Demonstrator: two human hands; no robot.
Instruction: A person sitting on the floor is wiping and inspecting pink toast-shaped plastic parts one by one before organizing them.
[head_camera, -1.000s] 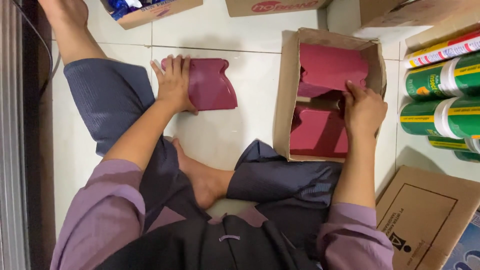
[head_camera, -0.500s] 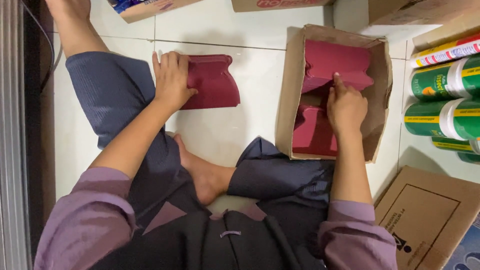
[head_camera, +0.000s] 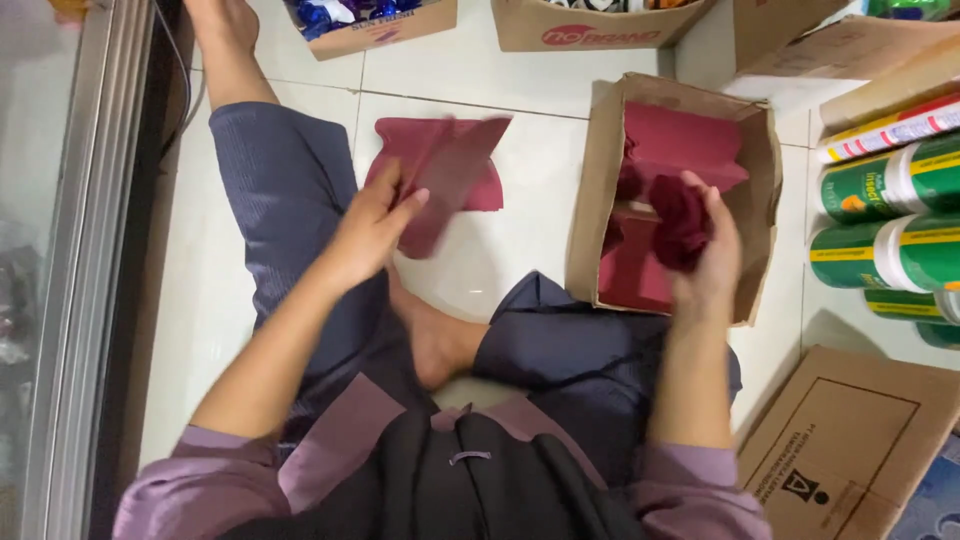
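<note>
Left hand (head_camera: 375, 225), grip clamped on a maroon pouch (head_camera: 450, 180), lifted above the tiled floor (head_camera: 520, 230) at frame centre-left. Right hand (head_camera: 710, 250) clamps a dark red bundle (head_camera: 680, 220) over the open cardboard box (head_camera: 600, 180), centre-right.

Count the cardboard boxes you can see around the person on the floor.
5: an open box by the right hand, two open boxes along the top edge, one top right, one closed at bottom right. Others may lie out of frame.

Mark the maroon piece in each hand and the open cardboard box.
Left-hand maroon piece (head_camera: 455, 165), head view, middle of its flat face.
Right-hand maroon piece (head_camera: 680, 222), head view, bunched middle.
Open cardboard box (head_camera: 592, 190), head view, left wall.
</note>
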